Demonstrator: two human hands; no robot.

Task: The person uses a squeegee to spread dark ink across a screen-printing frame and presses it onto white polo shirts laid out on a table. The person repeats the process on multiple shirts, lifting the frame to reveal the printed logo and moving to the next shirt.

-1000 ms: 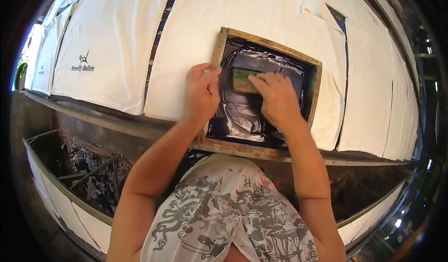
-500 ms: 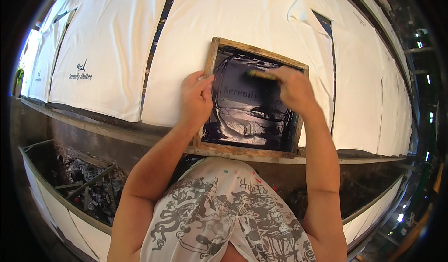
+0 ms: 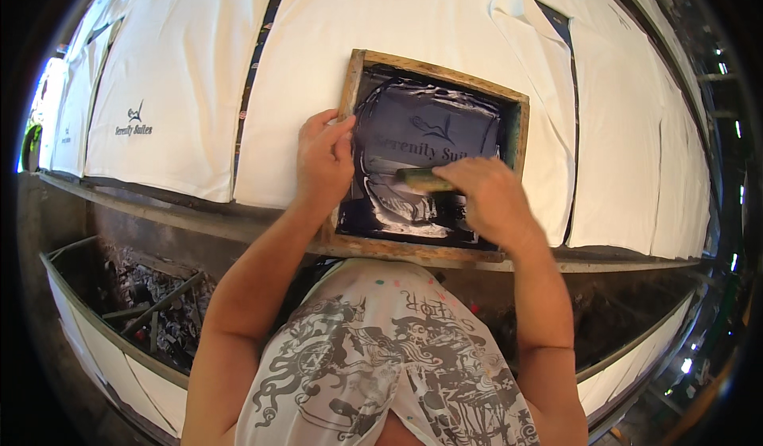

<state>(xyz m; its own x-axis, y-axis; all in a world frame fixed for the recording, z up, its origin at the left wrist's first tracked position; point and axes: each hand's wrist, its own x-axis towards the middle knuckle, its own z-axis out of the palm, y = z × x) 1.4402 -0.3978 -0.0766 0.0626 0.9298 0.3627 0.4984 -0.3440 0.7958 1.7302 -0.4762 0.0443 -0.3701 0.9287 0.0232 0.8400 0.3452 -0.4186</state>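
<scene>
A wooden-framed printing screen [image 3: 435,66] lies on a white shirt [image 3: 318,57] in front of me. Dark ink coats its mesh, and a stencil with a logo and lettering shows through. With my left hand [image 3: 326,154] I grip the left side of the frame, fingers outside and thumb at its edge. My right hand [image 3: 494,200] is closed round the wooden handle of a squeegee [image 3: 425,180], which sits over the lower half of the mesh, just under the lettering. Its blade is hidden by the handle and my hand. Wet, shiny ink has pooled near the frame's near side.
More white shirts lie side by side along the table; the shirt on the left [image 3: 183,73] bears a dark printed logo. The table's near edge [image 3: 191,222] runs before my waist. Below left, a bin-like space [image 3: 159,287] holds dark scraps and sticks.
My right hand has drawn the squeegee from the upper part of the mesh toward me, uncovering the stencil's logo. My left hand still grips the frame.
</scene>
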